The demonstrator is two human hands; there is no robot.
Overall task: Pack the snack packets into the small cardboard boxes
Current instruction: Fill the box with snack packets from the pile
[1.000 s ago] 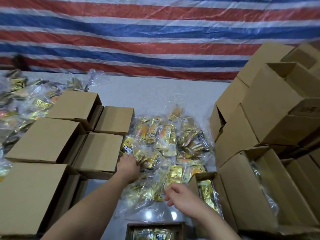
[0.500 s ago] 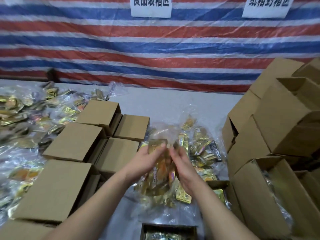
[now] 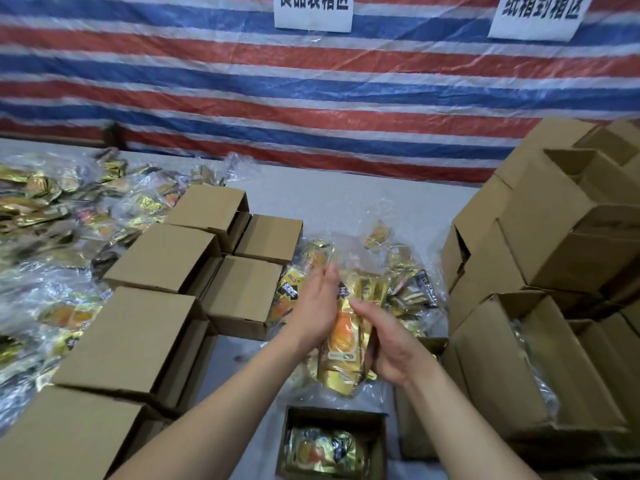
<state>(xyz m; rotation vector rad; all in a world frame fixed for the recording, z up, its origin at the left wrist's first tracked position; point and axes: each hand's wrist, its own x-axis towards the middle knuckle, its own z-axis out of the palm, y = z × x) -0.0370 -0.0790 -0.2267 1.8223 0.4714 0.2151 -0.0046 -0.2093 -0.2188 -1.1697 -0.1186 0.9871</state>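
A stack of gold snack packets (image 3: 344,344) is held upright above the table between my two hands. My left hand (image 3: 317,306) presses its left side with straight fingers pointing up. My right hand (image 3: 386,346) grips the right side, with its thumb across the front. Just below them a small open cardboard box (image 3: 375,445) stands at the near edge with gold packets inside. More loose packets (image 3: 403,278) lie in clear plastic on the table behind my hands.
Several closed small boxes (image 3: 162,258) sit in rows to the left, with another heap of packets (image 3: 52,209) beyond them. Larger cardboard boxes (image 3: 554,237) are stacked high at the right. A striped tarpaulin with two paper signs hangs behind the table.
Both hands left the pile on the table and gathered a bunch of packets. They now hold it lower and nearer to me, over the open box. The camera has tilted up.
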